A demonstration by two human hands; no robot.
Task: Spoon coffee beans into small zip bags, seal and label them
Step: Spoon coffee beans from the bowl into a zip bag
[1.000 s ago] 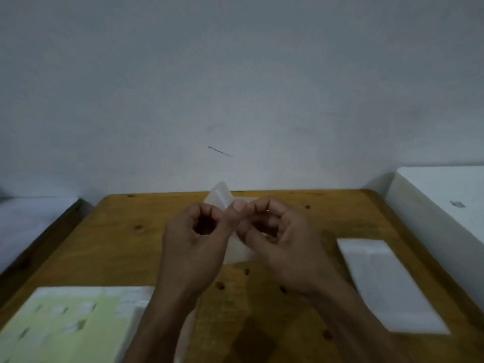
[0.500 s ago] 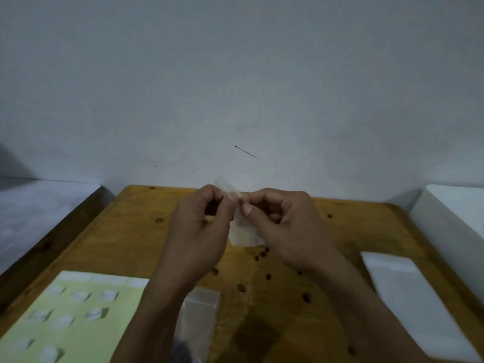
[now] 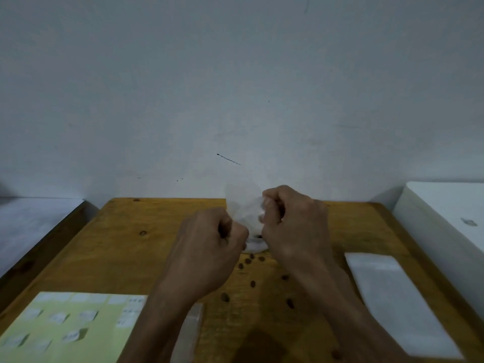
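Zip bag point(image 3: 245, 205) held at frame centre
Left hand point(image 3: 209, 247) and right hand point(image 3: 293, 221) both pinch it with curled fingers above the table point(image 3: 131, 244).

Both forearms are extended forward from the lower edge of the view and converge toward the middle. The left hand point(image 3: 209, 239) is held with its back turned to the camera and its fingers curled inward, the thumb side facing right. The right hand point(image 3: 293, 221) is raised slightly higher and farther forward, its fingers point(image 3: 267, 205) likewise curled and pinched at the tips. The two hands are kept close together, a thin clear zip bag point(image 3: 243, 205) being gripped between them
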